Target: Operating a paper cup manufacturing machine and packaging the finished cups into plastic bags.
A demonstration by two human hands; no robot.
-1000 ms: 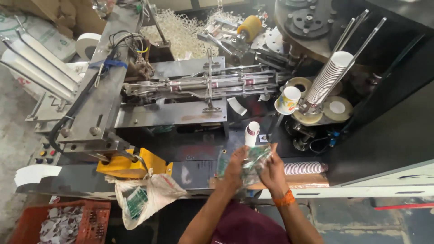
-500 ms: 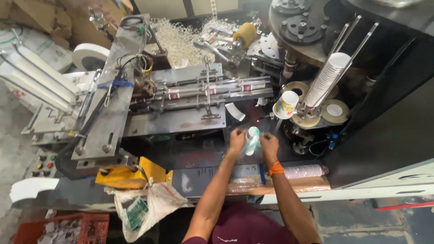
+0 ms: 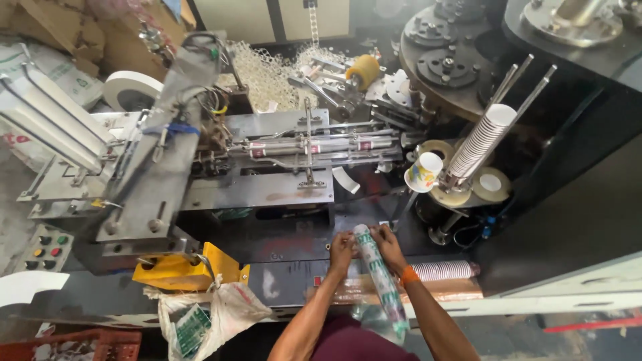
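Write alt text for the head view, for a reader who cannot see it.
Both hands, left hand and right hand, hold a long plastic-sleeved stack of printed paper cups at its top end, in front of a grey metal cup-forming machine. A tilted white cup stack sits in the machine's rods to the right.

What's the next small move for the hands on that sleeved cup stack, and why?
Probably steady the top end and square it up. Both the left hand and the right hand pinch the upper end of the sleeved cup stack, which leans diagonally toward the person, its lower end unsupported by either hand.
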